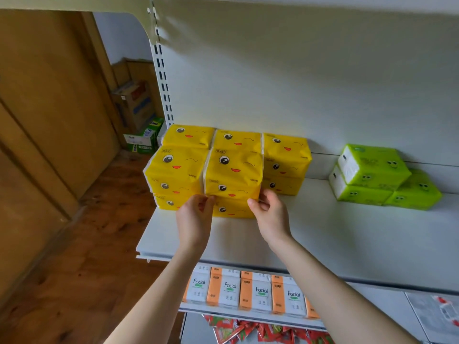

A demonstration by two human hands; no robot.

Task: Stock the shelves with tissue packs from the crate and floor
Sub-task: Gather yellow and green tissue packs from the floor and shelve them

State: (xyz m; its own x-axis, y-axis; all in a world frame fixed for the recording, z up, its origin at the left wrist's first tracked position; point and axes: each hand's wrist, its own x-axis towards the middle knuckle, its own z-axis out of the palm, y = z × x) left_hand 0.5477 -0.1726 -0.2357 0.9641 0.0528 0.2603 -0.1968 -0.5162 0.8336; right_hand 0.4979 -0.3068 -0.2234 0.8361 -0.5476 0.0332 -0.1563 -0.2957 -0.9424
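Note:
Several yellow tissue packs with cartoon faces stand stacked at the left end of the white shelf (323, 232). The front middle stack's top yellow pack (233, 173) sits on a lower yellow pack (232, 209). My left hand (195, 217) pinches the top pack's lower left corner. My right hand (269, 214) pinches its lower right corner. Both wrists hover over the shelf's front part.
Three green tissue packs (377, 178) sit at the shelf's right. On the shelf below stands a row of orange-and-white Facial packs (248, 291), with red packets (260, 331) lower still. Cardboard boxes (135, 105) stand on the wooden floor at left, next to a brown door.

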